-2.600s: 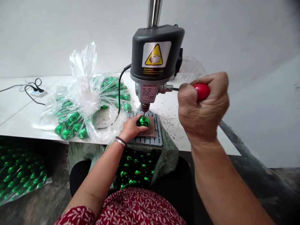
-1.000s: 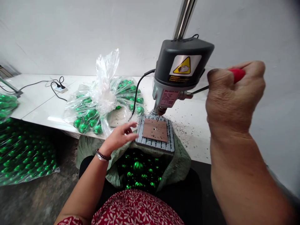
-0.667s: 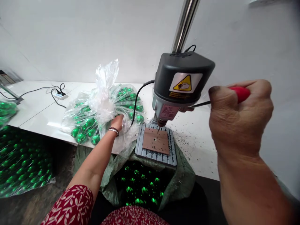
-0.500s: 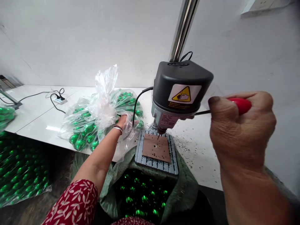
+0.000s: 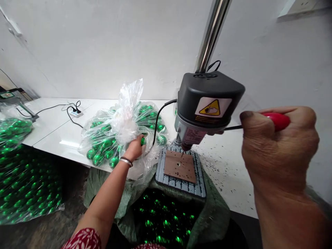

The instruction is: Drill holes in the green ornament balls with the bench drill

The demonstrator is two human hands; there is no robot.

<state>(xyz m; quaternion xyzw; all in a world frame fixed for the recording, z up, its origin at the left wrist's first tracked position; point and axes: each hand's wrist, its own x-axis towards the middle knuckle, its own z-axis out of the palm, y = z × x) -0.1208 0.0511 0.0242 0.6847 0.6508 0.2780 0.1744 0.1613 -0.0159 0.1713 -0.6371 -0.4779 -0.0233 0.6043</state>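
Observation:
My right hand (image 5: 281, 148) is closed round the red knob (image 5: 278, 121) on the feed lever of a small drill press (image 5: 211, 100). My left hand (image 5: 135, 148) is at the mouth of a clear plastic bag (image 5: 128, 117) full of shiny green balls. Its fingers are closed on a green ball (image 5: 143, 140), which shows only in part. Below the drill bit (image 5: 183, 153), a brown board (image 5: 180, 166) with a small hole lies on the grooved metal base (image 5: 160, 176). The bit's tip is above the board.
Dark shavings lie over the white table (image 5: 220, 162) and base. Under the front edge, a green woven sack (image 5: 218, 214) holds more green balls. Another bag of green balls (image 5: 28, 186) stands at left. A power strip (image 5: 76, 113) and the drill's black cord (image 5: 157, 122) lie behind.
My left hand has drawn back from inside the bag, and a green ball now shows at its fingers. My right hand stays on the knob. The whole view has shifted slightly.

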